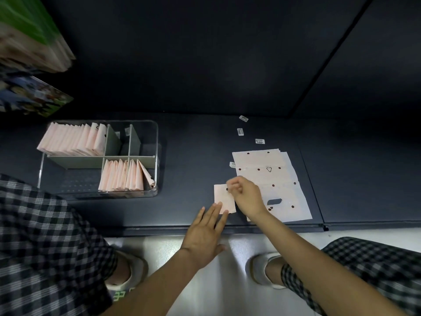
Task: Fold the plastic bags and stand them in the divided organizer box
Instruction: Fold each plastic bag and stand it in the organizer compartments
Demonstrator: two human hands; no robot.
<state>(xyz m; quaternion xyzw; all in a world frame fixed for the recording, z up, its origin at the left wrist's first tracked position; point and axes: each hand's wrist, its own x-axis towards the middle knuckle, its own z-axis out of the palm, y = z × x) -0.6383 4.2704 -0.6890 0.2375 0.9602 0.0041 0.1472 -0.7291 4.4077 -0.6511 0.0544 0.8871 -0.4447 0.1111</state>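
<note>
A small folded pink bag [222, 195] lies on the dark table near its front edge. My right hand [245, 195] pinches the bag's upper right corner with curled fingers. My left hand [205, 231] is flat, its straight fingertips touching the bag's lower edge. To the right lies a stack of flat unfolded bags [280, 179] with dark dots and a handle cut-out. At the left stands the clear divided organizer box [150, 133]; folded pink bags stand in its back left compartment [73, 140] and front right compartments [124, 176].
Small barcode stickers [240, 131] lie scattered behind the flat bags. Colourful packages [29, 53] hang at the upper left. The table's front edge [159, 229] runs just below my hands, with the white floor and my shoes beneath.
</note>
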